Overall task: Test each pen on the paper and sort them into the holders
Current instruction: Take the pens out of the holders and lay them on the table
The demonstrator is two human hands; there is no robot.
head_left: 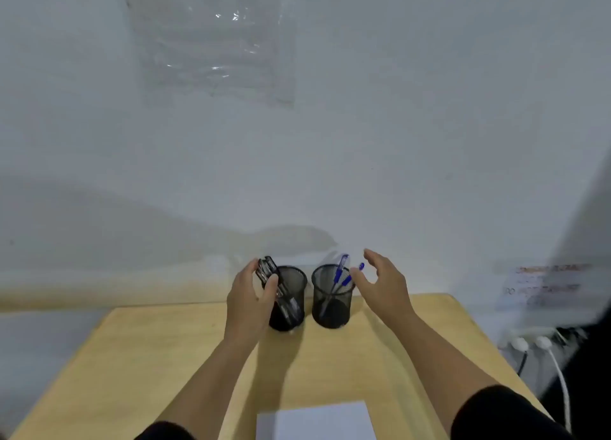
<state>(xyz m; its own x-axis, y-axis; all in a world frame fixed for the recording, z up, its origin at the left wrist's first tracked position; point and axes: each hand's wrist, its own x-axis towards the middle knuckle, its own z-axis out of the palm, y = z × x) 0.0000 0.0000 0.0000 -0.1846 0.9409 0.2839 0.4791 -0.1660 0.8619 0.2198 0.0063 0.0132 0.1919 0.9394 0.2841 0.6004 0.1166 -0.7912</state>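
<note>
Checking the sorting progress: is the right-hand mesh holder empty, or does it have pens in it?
Not empty. The right mesh holder holds blue pens, whose caps stick up above its rim.

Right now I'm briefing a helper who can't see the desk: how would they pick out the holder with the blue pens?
Start at the wooden table against the white wall. Near its far edge stand two black mesh cups side by side, apart. The wanted holder is the right one, next to the open right hand; blue-capped pens lean in it, while its neighbour holds black pens gripped by the left hand.
</note>
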